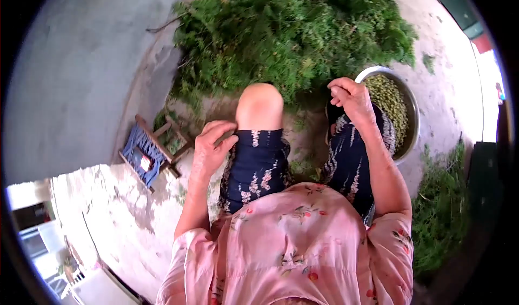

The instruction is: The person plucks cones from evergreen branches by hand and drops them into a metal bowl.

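Note:
My left hand [212,144] is beside my bare left knee [260,106], at the rolled edge of a dark patterned trouser leg [254,170]. Its fingers are bent, the thumb is apart from them, and nothing shows between them. Over my right knee, my right hand [354,98] is closed, fingers curled in; whether something small is inside is hidden. Just right of that hand stands a metal bowl [414,118] holding many small green berries or pods [390,102]. Beyond both knees lies a large heap of cut leafy green branches [270,40].
A low wooden stool [146,151] with a blue woven seat stands at the left, a small box [145,163] on it. More green branches [440,213] lie at the right. A grey slab [81,89] fills the upper left, and pale ground [435,83] shows beside the bowl.

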A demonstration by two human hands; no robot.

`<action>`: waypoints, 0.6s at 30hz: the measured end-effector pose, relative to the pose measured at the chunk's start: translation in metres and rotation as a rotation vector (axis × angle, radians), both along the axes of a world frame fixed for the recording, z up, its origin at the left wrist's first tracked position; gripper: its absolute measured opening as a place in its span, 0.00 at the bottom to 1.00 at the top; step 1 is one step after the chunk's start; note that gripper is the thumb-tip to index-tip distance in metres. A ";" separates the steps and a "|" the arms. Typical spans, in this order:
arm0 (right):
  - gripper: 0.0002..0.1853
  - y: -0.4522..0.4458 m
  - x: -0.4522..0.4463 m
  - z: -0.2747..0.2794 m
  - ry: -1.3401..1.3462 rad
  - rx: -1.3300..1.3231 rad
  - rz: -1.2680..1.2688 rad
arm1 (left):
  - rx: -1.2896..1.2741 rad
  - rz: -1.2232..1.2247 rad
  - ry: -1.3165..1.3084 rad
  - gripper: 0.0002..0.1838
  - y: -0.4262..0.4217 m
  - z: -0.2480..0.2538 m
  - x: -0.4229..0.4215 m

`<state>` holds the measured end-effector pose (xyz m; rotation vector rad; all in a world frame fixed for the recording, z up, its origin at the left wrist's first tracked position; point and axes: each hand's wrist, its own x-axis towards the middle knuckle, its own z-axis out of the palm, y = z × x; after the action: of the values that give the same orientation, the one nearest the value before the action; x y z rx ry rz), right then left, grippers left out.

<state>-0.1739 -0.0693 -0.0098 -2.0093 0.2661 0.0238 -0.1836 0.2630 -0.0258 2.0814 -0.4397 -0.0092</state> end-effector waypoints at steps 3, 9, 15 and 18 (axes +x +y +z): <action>0.08 0.022 0.010 -0.009 0.045 0.005 0.138 | 0.024 0.028 -0.020 0.16 0.000 0.006 0.005; 0.07 0.026 0.014 -0.031 0.107 0.044 0.148 | 0.200 -0.088 -0.270 0.10 0.005 0.018 0.008; 0.08 0.024 0.022 -0.035 0.133 0.106 0.080 | 0.092 0.028 -0.543 0.05 -0.035 0.014 0.065; 0.08 0.025 0.024 -0.041 0.117 0.108 0.076 | 0.112 0.086 -0.554 0.04 -0.062 -0.008 0.131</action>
<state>-0.1495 -0.0443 -0.0508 -1.9127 0.2572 0.2009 -0.0527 0.2007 -0.0333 2.1968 -0.6913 0.6178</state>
